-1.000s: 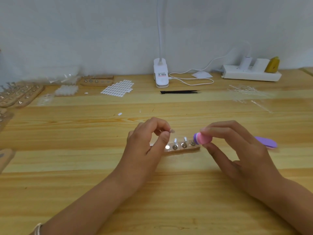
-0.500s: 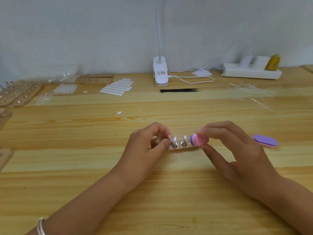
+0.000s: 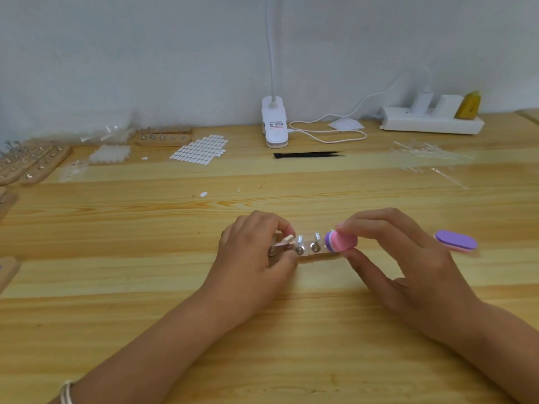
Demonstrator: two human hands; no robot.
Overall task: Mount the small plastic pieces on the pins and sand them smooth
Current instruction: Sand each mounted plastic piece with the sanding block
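Left hand pinching small pale plastic piece onto pin of wooden pin block; two pins bare. Right hand gripping pink-purple sanding block. Mounting underway, sanding looks pending.

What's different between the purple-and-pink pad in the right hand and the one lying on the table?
The held pad is pinched in the right hand, off the table; the loose pad lies flat, untouched. The held pad is tilted on edge, pink face showing; the loose pad shows its purple face upward. The held pad sits beside the wooden pin block; the loose pad lies apart, further right. Both are layered purple and pink.
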